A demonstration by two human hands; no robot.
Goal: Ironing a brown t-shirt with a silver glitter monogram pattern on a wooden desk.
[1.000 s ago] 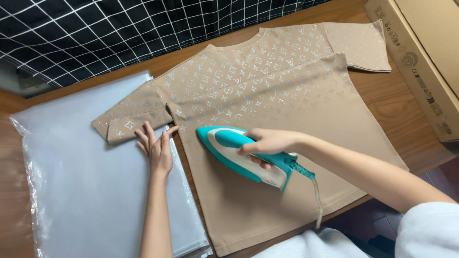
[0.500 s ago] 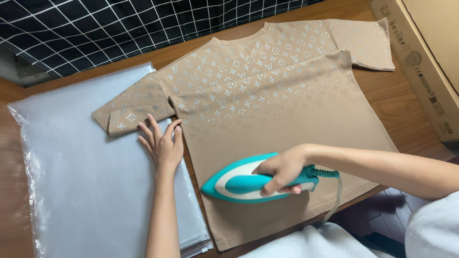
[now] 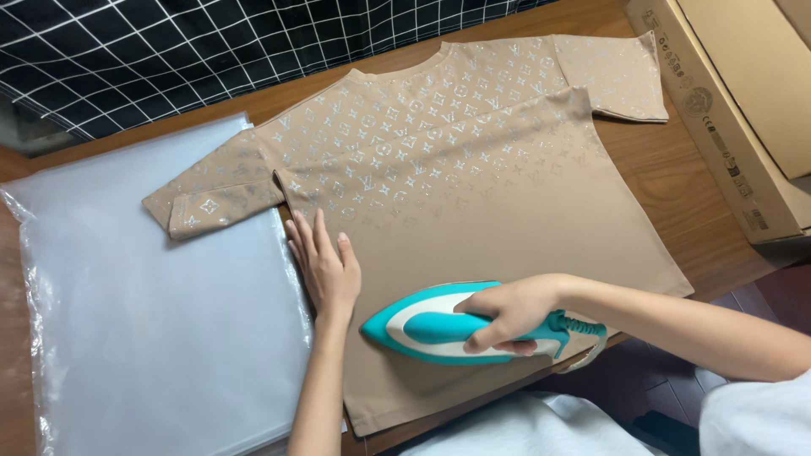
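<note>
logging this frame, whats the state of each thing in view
t-shirt: spread flat, sleeves out
iron: flat on the shirt's lower part, tip pointing left
right hand: gripping iron handle
left hand: flat on shirt edge
plastic bags: stacked flat
cardboard box: open

Right hand (image 3: pixel 511 312) slid the iron (image 3: pixel 456 325) down toward the shirt's (image 3: pixel 507 194) hem, nose turned left.

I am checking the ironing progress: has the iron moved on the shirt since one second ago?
Yes. The teal iron in the right hand has moved from beside the left hand towards the shirt hem, its tip now pointing left.
</note>
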